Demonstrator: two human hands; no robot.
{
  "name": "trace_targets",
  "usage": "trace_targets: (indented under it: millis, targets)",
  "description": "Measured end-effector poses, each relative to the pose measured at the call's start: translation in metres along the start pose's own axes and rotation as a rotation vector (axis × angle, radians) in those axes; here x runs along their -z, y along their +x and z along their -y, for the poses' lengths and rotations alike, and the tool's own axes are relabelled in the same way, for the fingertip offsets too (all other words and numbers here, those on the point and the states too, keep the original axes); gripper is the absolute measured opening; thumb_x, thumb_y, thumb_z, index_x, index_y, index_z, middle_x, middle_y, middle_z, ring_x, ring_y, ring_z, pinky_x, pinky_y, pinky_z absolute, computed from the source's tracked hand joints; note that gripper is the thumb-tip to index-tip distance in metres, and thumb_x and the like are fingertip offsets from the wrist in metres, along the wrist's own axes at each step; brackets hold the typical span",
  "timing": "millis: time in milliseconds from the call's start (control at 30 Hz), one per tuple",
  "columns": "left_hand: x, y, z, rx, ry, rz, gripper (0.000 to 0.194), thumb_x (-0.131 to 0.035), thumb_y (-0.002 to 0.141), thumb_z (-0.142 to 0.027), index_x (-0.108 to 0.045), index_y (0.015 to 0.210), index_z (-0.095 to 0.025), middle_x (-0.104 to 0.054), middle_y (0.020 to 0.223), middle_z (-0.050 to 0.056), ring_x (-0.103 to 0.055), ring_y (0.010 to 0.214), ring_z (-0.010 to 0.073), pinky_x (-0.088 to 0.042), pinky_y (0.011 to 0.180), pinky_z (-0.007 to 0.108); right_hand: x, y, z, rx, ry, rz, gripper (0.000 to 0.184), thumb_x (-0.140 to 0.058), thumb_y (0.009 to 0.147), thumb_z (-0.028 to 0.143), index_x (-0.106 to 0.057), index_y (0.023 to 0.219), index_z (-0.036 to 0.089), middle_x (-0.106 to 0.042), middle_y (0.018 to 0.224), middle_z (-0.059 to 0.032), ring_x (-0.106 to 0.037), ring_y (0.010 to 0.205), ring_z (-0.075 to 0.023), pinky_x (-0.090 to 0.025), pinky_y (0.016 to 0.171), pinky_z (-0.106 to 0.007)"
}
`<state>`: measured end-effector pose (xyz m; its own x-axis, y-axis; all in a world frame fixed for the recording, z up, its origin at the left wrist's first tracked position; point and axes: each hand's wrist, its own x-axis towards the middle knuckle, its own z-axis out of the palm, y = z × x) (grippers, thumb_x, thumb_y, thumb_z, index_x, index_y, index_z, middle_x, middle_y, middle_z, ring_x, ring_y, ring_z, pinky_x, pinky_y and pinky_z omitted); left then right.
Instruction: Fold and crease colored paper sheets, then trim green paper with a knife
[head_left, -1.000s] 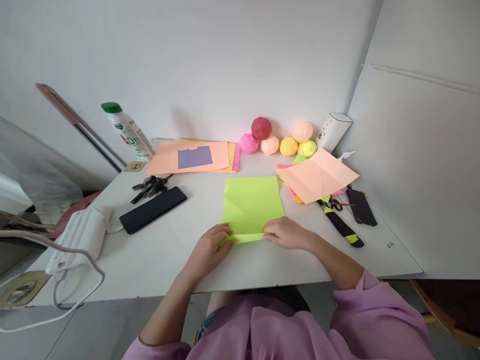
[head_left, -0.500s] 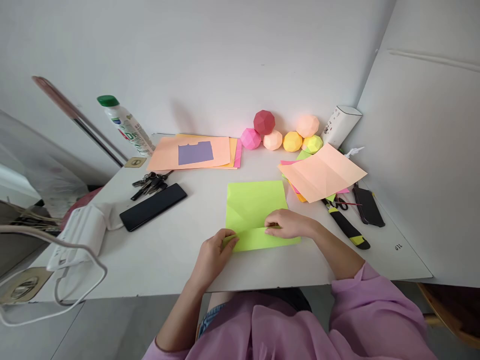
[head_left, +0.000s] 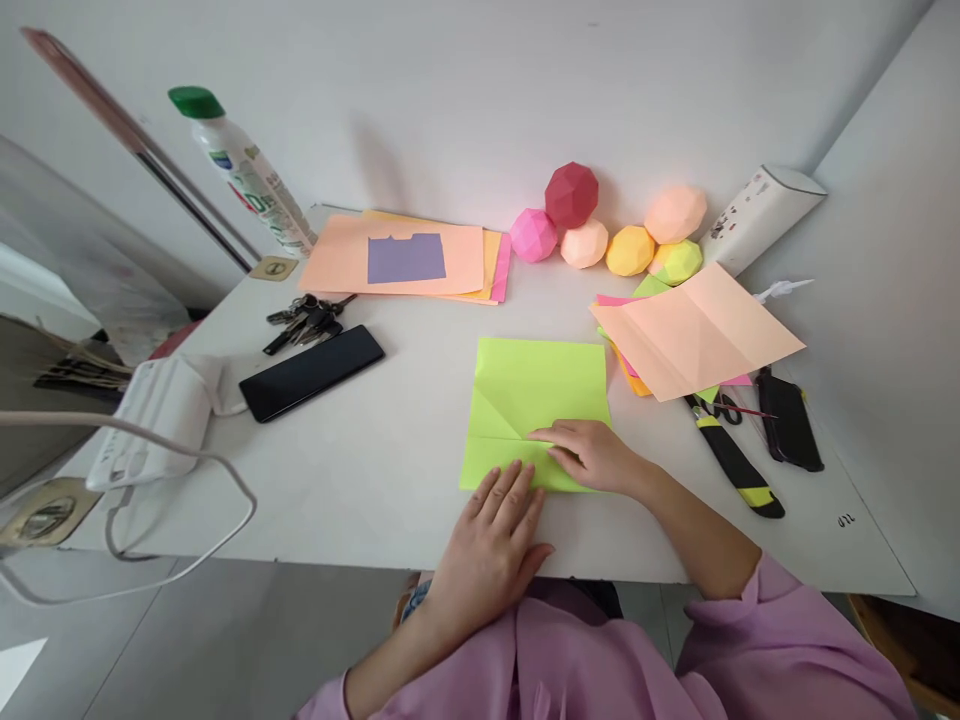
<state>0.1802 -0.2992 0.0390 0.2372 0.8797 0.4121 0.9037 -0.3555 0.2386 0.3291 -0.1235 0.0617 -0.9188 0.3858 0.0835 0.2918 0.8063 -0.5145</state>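
A sheet of lime-green paper [head_left: 544,385] lies on the white table in front of me, its near edge folded up into a band with a crease across it. My left hand [head_left: 491,540] rests palm down at the near edge, fingers stretched out and their tips on the folded band. My right hand [head_left: 589,455] lies on the right part of the sheet, its index finger extended along the edge of the fold. Neither hand grips the paper.
Peach paper [head_left: 697,330] tops a pile at right, beside a utility knife [head_left: 739,465], scissors [head_left: 727,408] and a black case [head_left: 791,420]. Paper balls [head_left: 571,195] sit along the wall. At left are a phone [head_left: 313,372], keys [head_left: 307,320], a spray can [head_left: 251,175] and a power strip [head_left: 157,425].
My left hand has let go of the fold's left end and moved right, flattening out at the near edge. My right index finger now extends along the fold. The camera view has shifted.
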Motion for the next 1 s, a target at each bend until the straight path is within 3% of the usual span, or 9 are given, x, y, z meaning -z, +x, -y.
trace_targets:
  millis: [267, 567, 800, 1000]
  targets:
    - [0.000, 0.000, 0.005, -0.005, 0.047, 0.061, 0.061, -0.046, 0.090, -0.056, -0.054, 0.129, -0.010, -0.048, 0.142, 0.017, -0.039, 0.135, 0.0356, -0.031, 0.111, 0.050, 0.002, 0.000, 0.002, 0.100, -0.147, 0.052, 0.042, -0.038, 0.088, 0.008, -0.064, 0.119, 0.019, -0.057, 0.079, -0.0034, -0.052, 0.065, -0.0122, -0.041, 0.057, -0.023]
    - [0.005, 0.005, 0.008, 0.007, 0.053, 0.127, 0.065, -0.038, 0.092, -0.059, -0.051, 0.132, -0.009, -0.047, 0.143, 0.017, -0.040, 0.133, 0.0356, -0.028, 0.110, 0.051, 0.003, 0.003, -0.001, 0.096, -0.155, 0.050, 0.045, -0.037, 0.088, 0.006, -0.061, 0.124, 0.020, -0.056, 0.081, -0.0030, -0.051, 0.065, -0.0117, -0.043, 0.057, -0.023]
    - [0.003, 0.002, 0.007, 0.024, 0.055, 0.174, 0.066, -0.033, 0.094, -0.058, -0.046, 0.136, -0.009, -0.041, 0.147, 0.017, -0.035, 0.137, 0.0361, -0.028, 0.110, 0.052, 0.007, 0.006, -0.001, 0.092, -0.219, 0.127, 0.050, -0.034, 0.088, 0.006, -0.057, 0.128, 0.024, -0.054, 0.081, -0.0029, -0.050, 0.065, -0.0125, -0.041, 0.057, -0.023]
    - [0.005, 0.003, 0.008, 0.022, 0.047, 0.181, 0.066, -0.031, 0.094, -0.057, -0.045, 0.137, -0.008, -0.042, 0.146, 0.018, -0.036, 0.136, 0.0352, -0.026, 0.110, 0.052, 0.009, 0.017, 0.017, 0.017, -0.391, 0.195, 0.048, -0.037, 0.088, 0.008, -0.054, 0.131, 0.018, -0.056, 0.082, -0.0051, -0.048, 0.063, -0.0131, -0.035, 0.052, -0.024]
